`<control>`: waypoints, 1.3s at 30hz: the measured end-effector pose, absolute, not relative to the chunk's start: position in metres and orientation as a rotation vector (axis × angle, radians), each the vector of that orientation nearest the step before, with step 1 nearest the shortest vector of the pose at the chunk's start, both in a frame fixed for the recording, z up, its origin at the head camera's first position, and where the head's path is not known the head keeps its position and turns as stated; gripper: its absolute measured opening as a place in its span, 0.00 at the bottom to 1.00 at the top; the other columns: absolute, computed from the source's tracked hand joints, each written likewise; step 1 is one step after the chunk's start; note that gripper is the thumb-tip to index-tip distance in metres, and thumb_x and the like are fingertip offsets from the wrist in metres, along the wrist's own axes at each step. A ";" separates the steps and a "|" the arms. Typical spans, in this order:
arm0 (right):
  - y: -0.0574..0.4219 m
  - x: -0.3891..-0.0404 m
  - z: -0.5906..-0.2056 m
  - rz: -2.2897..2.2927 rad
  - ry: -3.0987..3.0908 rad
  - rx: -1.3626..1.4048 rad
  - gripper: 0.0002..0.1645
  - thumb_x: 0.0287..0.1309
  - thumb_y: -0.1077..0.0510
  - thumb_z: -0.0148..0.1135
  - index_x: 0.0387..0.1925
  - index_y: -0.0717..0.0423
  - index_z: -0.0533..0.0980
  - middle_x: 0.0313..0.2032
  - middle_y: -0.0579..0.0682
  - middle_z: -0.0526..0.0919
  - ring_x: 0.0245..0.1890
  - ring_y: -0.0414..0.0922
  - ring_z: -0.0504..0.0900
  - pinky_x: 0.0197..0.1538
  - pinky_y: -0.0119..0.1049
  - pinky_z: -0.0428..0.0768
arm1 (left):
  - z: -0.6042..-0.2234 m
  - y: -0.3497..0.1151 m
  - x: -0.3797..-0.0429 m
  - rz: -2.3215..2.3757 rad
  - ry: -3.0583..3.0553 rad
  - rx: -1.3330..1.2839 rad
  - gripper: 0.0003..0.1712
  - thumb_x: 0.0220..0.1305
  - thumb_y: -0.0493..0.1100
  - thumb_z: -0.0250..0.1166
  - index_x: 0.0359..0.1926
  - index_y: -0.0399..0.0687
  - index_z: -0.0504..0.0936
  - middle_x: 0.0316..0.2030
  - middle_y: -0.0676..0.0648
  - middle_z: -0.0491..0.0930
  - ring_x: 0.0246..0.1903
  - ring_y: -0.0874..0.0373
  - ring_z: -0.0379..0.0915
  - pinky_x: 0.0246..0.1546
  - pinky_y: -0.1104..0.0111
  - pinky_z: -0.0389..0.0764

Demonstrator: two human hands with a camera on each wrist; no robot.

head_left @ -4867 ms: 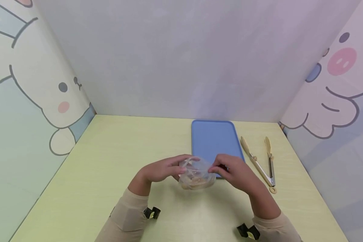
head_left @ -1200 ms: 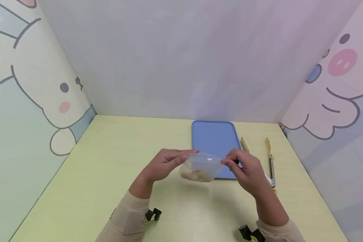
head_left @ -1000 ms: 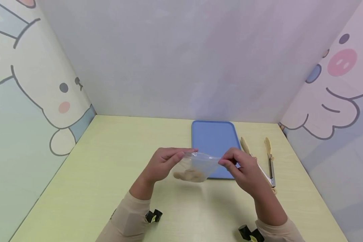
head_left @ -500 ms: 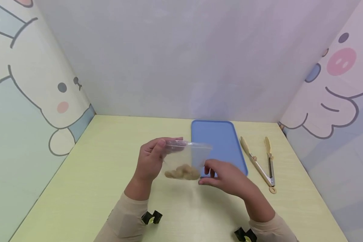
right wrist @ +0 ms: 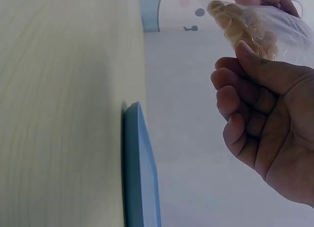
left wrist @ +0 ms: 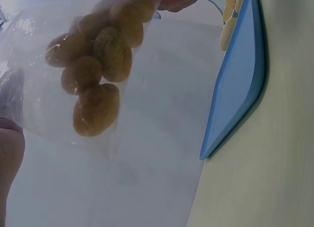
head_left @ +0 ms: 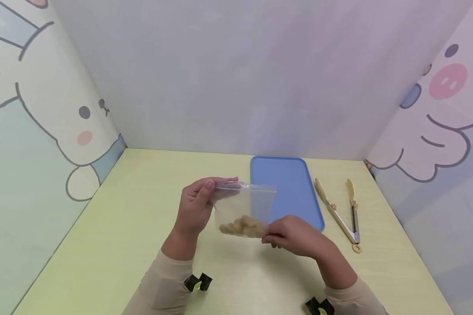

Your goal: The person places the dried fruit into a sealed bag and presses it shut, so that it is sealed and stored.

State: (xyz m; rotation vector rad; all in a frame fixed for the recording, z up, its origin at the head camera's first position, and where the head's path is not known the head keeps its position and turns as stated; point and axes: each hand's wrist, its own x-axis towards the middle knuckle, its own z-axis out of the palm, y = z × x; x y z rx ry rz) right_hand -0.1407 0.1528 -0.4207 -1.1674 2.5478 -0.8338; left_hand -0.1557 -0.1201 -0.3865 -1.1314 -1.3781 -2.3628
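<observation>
A clear zip-top bag (head_left: pixel 240 203) hangs upright above the table, its upper edge stretched flat. Several brown, rounded, slightly wrinkled pieces (left wrist: pixel 95 55) lie bunched along its bottom. My left hand (head_left: pixel 195 205) grips the bag's upper left corner, thumb on the near side and fingers behind the plastic. At the lower right corner my right hand (head_left: pixel 293 236) pinches the bag between thumb and index finger, right beside the pieces. In the right wrist view, the other fingers of that right hand (right wrist: pixel 265 104) curl loosely below the pinch.
Behind the bag, a blue tray (head_left: pixel 281 170) lies on the pale yellow table (head_left: pixel 157 175). To its right rest metal tongs (head_left: pixel 340 221) with tan tips, spread apart. A grey back wall (head_left: pixel 228 87) and side panels with cartoon animals enclose the table.
My right hand has let go of the bag's upper right edge and moved down to its lower right corner. The bag, crumpled earlier, is now spread flat, and my left hand has shifted slightly left.
</observation>
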 end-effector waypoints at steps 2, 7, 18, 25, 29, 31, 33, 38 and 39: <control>0.156 -0.142 -0.421 -0.840 2.527 -1.171 0.12 0.67 0.46 0.58 0.26 0.36 0.79 0.20 0.33 0.77 0.19 0.27 0.72 0.25 0.27 0.73 | -0.386 -0.120 -0.155 -2.370 -1.385 -1.112 0.19 0.78 0.35 0.44 0.52 0.43 0.83 0.49 0.44 0.85 0.52 0.49 0.81 0.53 0.59 0.79; 0.161 -0.144 -0.420 -0.823 2.515 -1.177 0.12 0.67 0.47 0.59 0.26 0.37 0.79 0.19 0.37 0.79 0.18 0.27 0.70 0.24 0.26 0.72 | -0.386 -0.120 -0.156 -2.410 -1.342 -1.180 0.21 0.78 0.33 0.40 0.53 0.38 0.81 0.51 0.41 0.84 0.51 0.50 0.82 0.51 0.57 0.80; 0.166 -0.145 -0.417 -0.882 2.370 -1.097 0.13 0.68 0.54 0.59 0.26 0.38 0.79 0.20 0.36 0.78 0.19 0.29 0.72 0.25 0.29 0.75 | -0.382 -0.120 -0.154 -2.670 -1.291 -1.201 0.27 0.80 0.34 0.32 0.55 0.40 0.80 0.53 0.43 0.83 0.51 0.52 0.82 0.50 0.56 0.80; 0.168 -0.144 -0.414 -0.915 2.274 -1.001 0.14 0.69 0.53 0.58 0.25 0.39 0.79 0.19 0.39 0.79 0.19 0.31 0.74 0.28 0.31 0.77 | -0.380 -0.121 -0.153 -2.772 -1.312 -1.121 0.25 0.80 0.36 0.35 0.54 0.42 0.81 0.53 0.43 0.83 0.52 0.52 0.81 0.52 0.55 0.79; 0.167 -0.145 -0.416 -0.916 2.225 -0.982 0.15 0.69 0.52 0.57 0.24 0.39 0.79 0.19 0.41 0.80 0.19 0.34 0.76 0.30 0.31 0.78 | -0.381 -0.122 -0.152 -2.795 -1.302 -1.129 0.25 0.80 0.37 0.35 0.54 0.42 0.81 0.53 0.44 0.83 0.53 0.52 0.81 0.52 0.55 0.79; 0.166 -0.145 -0.417 -0.902 2.231 -0.988 0.15 0.69 0.52 0.57 0.24 0.40 0.79 0.19 0.42 0.80 0.20 0.36 0.77 0.31 0.31 0.78 | -0.381 -0.122 -0.152 -2.780 -1.301 -1.161 0.25 0.80 0.36 0.35 0.55 0.42 0.81 0.53 0.43 0.83 0.53 0.51 0.81 0.52 0.55 0.79; 0.165 -0.146 -0.418 -0.872 2.269 -0.993 0.14 0.69 0.51 0.57 0.26 0.41 0.80 0.20 0.41 0.80 0.20 0.36 0.77 0.32 0.31 0.78 | -0.382 -0.121 -0.152 -2.754 -1.314 -1.200 0.26 0.80 0.35 0.34 0.56 0.42 0.80 0.53 0.44 0.82 0.53 0.52 0.81 0.53 0.55 0.79; 0.165 -0.145 -0.421 -0.786 2.376 -0.929 0.14 0.67 0.43 0.58 0.30 0.43 0.83 0.24 0.41 0.82 0.23 0.35 0.77 0.31 0.31 0.76 | -0.383 -0.119 -0.152 -2.719 -1.368 -1.249 0.24 0.79 0.35 0.36 0.56 0.43 0.80 0.54 0.45 0.83 0.53 0.52 0.81 0.52 0.55 0.79; 0.165 -0.145 -0.421 -0.761 2.404 -0.923 0.15 0.65 0.40 0.58 0.31 0.42 0.82 0.25 0.39 0.82 0.23 0.34 0.76 0.31 0.31 0.75 | -0.383 -0.118 -0.152 -2.713 -1.381 -1.249 0.24 0.79 0.35 0.37 0.56 0.43 0.80 0.53 0.45 0.83 0.52 0.52 0.81 0.52 0.55 0.79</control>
